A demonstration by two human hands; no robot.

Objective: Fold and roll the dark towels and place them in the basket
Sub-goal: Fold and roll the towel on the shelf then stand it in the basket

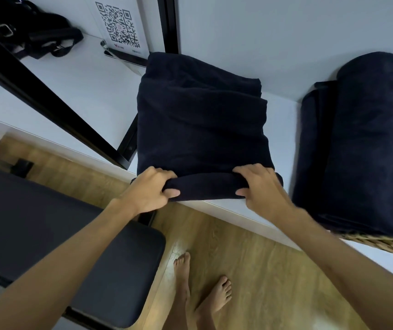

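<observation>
Two bare feet (202, 291) planted on wood-look floor (274, 282), nearest of all. One dark padded seat (36, 222) just left of them. Two hands gripping the near end of one dark towel (202, 125) at the front edge of the white table (83, 91): left hand (151, 189) curled over the left end of the started roll (207, 188), thumb below and fingers on top; right hand (259, 186) closed likewise on the right end. Roll's long axis running left to right along the table edge; rest of the towel lying folded into a strip, stretching away toward the wall (285, 32), far end up against it. To the right, well apart from the folded one, rolled dark towels (362, 144) resting in one woven basket (385, 244), long axes pointing away from the viewer; at least two, exact count unclear where dark cloth merged. Farther back left, one white card with a QR code (118, 26) propped against the wall, small print beneath too blurred to read. One black strapped bag (36, 32) at the far left corner.
</observation>
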